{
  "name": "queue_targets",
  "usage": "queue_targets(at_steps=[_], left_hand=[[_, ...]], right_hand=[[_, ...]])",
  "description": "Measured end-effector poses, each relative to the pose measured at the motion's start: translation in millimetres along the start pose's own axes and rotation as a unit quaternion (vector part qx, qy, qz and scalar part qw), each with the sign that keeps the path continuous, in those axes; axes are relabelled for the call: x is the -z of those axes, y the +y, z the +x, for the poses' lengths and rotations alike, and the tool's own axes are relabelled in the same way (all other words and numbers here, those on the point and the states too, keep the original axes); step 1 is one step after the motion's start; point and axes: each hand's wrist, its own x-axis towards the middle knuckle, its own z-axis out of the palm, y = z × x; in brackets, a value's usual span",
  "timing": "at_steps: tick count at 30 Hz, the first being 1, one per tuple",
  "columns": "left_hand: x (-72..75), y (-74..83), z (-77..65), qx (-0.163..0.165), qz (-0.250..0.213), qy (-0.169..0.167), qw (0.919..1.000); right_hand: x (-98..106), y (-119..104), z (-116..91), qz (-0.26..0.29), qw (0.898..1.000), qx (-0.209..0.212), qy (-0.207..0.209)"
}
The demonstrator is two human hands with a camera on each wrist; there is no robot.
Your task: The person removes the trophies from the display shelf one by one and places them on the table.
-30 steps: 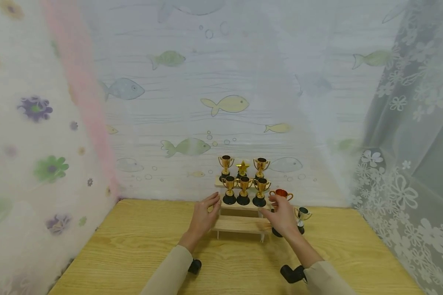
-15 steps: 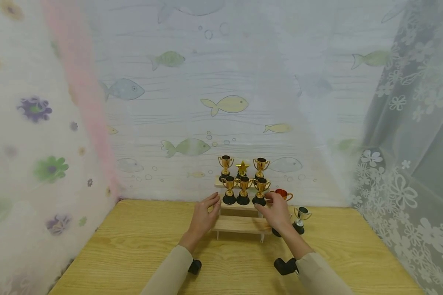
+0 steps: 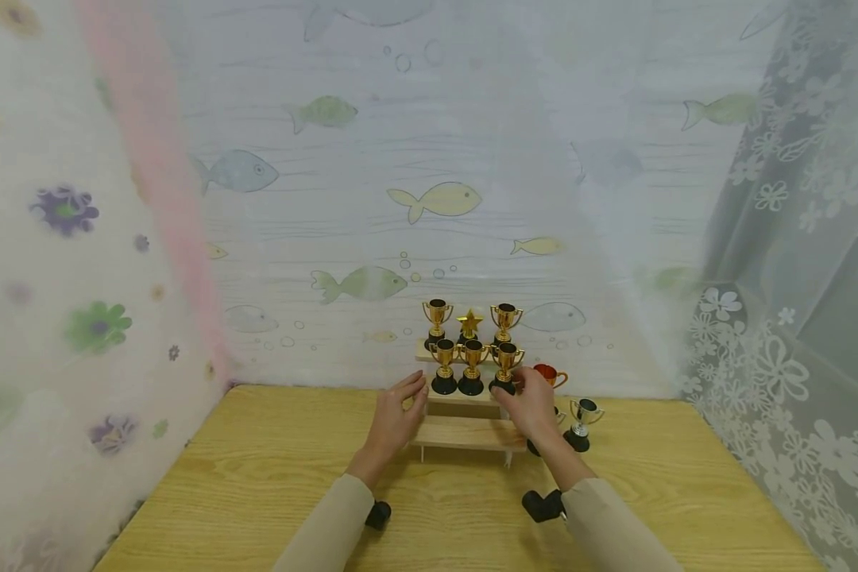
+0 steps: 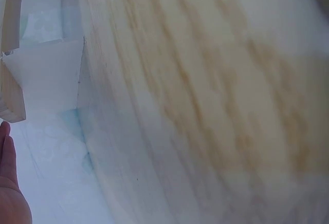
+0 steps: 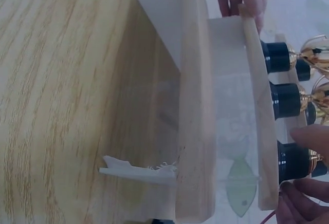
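A small wooden stepped stand (image 3: 465, 433) holds gold cup trophies on black bases. My right hand (image 3: 535, 403) pinches the black base (image 5: 292, 161) of the rightmost gold trophy (image 3: 506, 361) on the middle step, thumb on one side and fingers on the other. This trophy stands upright beside the middle gold trophy (image 3: 473, 361) and the left gold trophy (image 3: 444, 361). My left hand (image 3: 393, 417) rests with extended fingers at the left end of the middle step; in the left wrist view only part of the left hand (image 4: 9, 183) shows, near a board end.
Two gold cups (image 3: 437, 315) and a gold star trophy (image 3: 470, 322) occupy the top step. Right of the stand are a silver cup (image 3: 582, 417) and a red cup (image 3: 549, 373), partly behind my right hand. A fish-patterned curtain (image 3: 436, 199) hangs behind the wooden table (image 3: 257, 469).
My right hand has moved left, from beside the red cup to the base of the rightmost middle-step trophy, which it now pinches. My left hand stays at the stand's left end.
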Motion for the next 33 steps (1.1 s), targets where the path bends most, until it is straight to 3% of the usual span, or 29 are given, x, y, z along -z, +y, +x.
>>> queue_targets(at_steps=[12, 27, 33], left_hand=[[-0.6, 0.5, 0.8, 0.001, -0.002, 0.001, 1.0], [-1.0, 1.1, -1.0, -0.014, -0.006, 0.007, 0.9999], [-0.3, 0.8, -0.8, -0.004, -0.003, 0.001, 1.0]], right_hand=[[-8.0, 4.0, 4.3, -0.001, 0.999, 0.013, 0.044], [-4.6, 2.0, 1.0, -0.004, 1.0, -0.008, 0.029], [0.8, 0.5, -2.3, -0.014, 1.0, -0.011, 0.016]])
